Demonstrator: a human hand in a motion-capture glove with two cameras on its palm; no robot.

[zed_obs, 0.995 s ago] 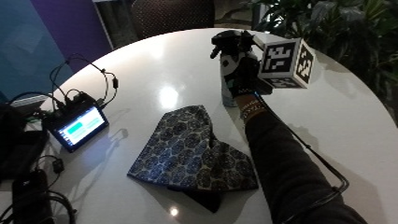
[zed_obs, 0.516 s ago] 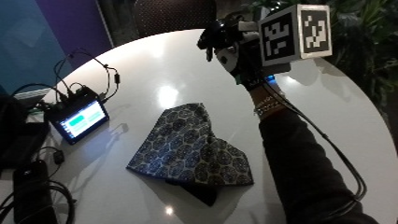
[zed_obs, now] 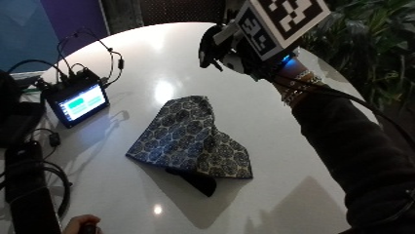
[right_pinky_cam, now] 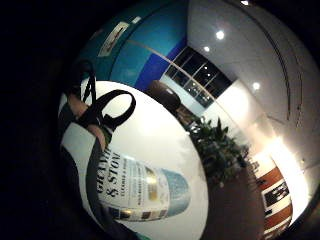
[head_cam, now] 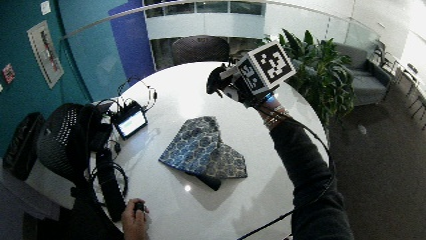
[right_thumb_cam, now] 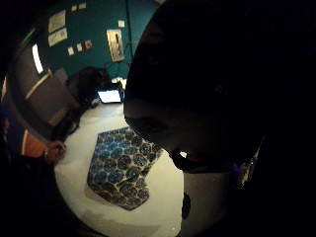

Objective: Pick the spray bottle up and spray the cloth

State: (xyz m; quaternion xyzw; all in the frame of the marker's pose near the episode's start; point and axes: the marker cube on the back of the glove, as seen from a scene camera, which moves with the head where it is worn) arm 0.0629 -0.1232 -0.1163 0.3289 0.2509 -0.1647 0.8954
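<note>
At the lower left edge of the outside view we see the fingertips of a bare hand [zed_obs: 81, 224] at the rim of the round white table [zed_obs: 162, 58]. Just above it, along the left edge, lie a long black device [zed_obs: 29, 187] and loops of black cable.

In the middle of the frame the blue patterned cloth [zed_obs: 188, 141] lies crumpled on the tabletop, a dark corner poking out from under its lower edge. In the thumb side palm view the same cloth [right_thumb_cam: 121, 168] lies on the white surface below the palm, well apart from it.

To the left of the cloth, a small screen with a lit display [zed_obs: 78, 102] stands on the table, black wires curling up behind it.

In the upper right of the frame our black-gloved right hand [zed_obs: 227, 41] is raised above the table, beyond the cloth and not touching it. Its fingers are curled round the spray bottle with the white and pale blue label [right_pinky_cam: 142, 192], held in the air; the little finger side palm view shows the label close against the palm, with the table behind. The bottle's dark head pokes out toward the upper left of the hand.

Beyond the table, green plants [zed_obs: 369, 44] fill the upper right corner.
</note>
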